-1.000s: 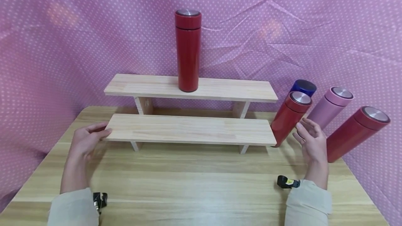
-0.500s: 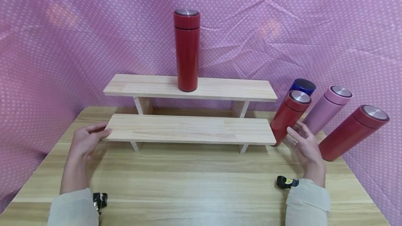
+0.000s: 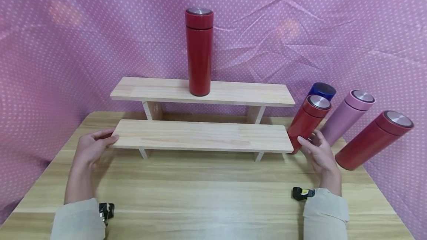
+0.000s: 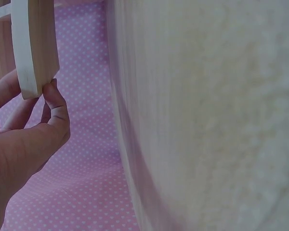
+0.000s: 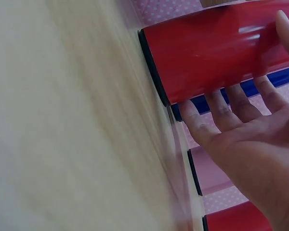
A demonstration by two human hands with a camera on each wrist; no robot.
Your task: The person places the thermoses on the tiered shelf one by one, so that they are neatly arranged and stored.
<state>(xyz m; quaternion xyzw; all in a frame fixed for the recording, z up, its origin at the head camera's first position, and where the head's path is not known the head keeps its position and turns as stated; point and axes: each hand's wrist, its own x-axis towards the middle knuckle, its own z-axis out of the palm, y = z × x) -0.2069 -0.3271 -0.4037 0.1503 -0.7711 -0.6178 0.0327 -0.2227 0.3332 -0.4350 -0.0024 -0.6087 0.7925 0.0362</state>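
My left hand (image 3: 90, 147) pinches the left end of the lower wooden shelf (image 3: 200, 136); the left wrist view shows thumb and fingers on either side of the board's edge (image 4: 36, 53). At the shelf's right end, my right hand (image 3: 318, 155) is beside a red thermos (image 3: 306, 119) with a steel-topped lid. Its fingertips (image 5: 187, 107) meet the side of that bottle, the fingers fairly straight and the thumb spread apart from them. Another red thermos (image 3: 199, 58) stands upright on the upper shelf (image 3: 247, 92).
Behind the near red thermos is a blue one (image 3: 321, 90), mostly hidden. Farther right stand a pink thermos (image 3: 347, 116) and another red thermos (image 3: 373, 142). Wood-grain table (image 3: 200, 195) lies in front, and a pink dotted cloth (image 3: 100, 29) hangs behind.
My right hand has moved left, from between the bottles to the side of the near red thermos. The left hand keeps its hold on the lower shelf.
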